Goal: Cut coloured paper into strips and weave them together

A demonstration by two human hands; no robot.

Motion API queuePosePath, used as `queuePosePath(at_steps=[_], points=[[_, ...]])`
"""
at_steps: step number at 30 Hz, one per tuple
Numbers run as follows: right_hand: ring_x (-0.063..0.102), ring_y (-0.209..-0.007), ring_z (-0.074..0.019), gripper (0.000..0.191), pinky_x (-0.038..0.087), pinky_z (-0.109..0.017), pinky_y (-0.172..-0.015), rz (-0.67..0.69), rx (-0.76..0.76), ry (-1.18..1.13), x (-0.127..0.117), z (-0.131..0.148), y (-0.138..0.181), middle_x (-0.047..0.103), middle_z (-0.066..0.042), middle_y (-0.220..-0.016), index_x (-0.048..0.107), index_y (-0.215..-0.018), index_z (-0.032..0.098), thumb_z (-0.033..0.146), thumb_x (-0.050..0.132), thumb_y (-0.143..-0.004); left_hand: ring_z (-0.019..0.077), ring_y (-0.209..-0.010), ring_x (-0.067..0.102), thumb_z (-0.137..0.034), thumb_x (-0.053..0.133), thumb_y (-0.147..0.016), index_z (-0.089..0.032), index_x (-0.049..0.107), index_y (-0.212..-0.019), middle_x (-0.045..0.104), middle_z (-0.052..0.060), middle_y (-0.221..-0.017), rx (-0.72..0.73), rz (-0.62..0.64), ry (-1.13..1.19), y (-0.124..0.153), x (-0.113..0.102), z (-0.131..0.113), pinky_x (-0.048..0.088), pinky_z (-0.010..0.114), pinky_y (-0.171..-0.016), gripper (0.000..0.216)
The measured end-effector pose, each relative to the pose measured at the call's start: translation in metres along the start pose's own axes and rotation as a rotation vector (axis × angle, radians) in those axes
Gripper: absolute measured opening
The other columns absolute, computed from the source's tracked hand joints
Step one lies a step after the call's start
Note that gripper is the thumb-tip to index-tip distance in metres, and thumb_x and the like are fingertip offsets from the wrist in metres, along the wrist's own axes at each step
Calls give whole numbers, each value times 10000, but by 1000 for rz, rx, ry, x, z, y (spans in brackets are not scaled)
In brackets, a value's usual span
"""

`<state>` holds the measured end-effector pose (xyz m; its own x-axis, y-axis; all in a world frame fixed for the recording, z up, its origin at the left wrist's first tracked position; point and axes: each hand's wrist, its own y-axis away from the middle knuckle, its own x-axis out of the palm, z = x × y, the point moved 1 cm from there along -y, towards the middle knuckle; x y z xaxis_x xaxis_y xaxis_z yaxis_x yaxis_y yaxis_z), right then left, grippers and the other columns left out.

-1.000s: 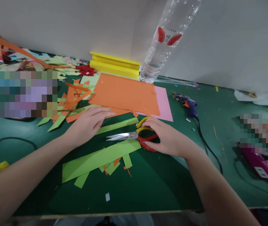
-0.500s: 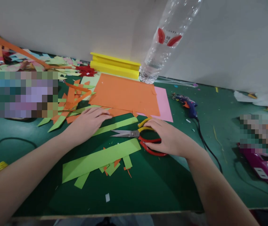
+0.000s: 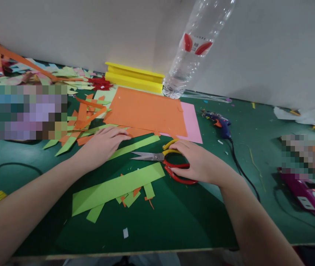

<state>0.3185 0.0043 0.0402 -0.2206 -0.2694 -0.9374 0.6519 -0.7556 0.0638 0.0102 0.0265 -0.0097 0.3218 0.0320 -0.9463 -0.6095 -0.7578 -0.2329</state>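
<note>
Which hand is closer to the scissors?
Right. The right hand holds the scissors by their handles. The left hand lies flat on a green paper strip, off to the left of the blade tips, not touching them.

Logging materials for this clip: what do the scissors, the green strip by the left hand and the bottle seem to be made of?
The scissors: bare metal blades, grey and shiny; handle loops look plastic-coated, glossy red and yellow. The green strip: probably matte craft paper, thin, flat, clean-cut. The bottle: clear thin plastic, see-through with ribbed glints.
</note>
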Motion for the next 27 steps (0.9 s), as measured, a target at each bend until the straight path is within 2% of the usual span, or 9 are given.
queuePosePath(at_steps=[11, 27], points=[[564, -1203, -288, 409, 475, -462, -1006, -24, -26, 45, -1, 5, -2, 630, -105, -1242, 578, -1191, 197, 350, 619, -814, 259, -1154, 524, -175, 302, -949, -181, 600, -1189, 591, 83, -1249, 5, 10, -31, 0, 0, -2, 420, 466, -992, 383], [579, -1187, -293, 396, 494, -466, -984, -46, -27, 113, 1, 8, -3, 636, -128, -1235, 571, -1179, 170, 393, 573, -851, 270, -1183, 501, -276, 292, -978, -186, 601, -1197, 580, 90, -1264, -18, 24, 12, 1, -1, -3, 401, 479, -1010, 389]])
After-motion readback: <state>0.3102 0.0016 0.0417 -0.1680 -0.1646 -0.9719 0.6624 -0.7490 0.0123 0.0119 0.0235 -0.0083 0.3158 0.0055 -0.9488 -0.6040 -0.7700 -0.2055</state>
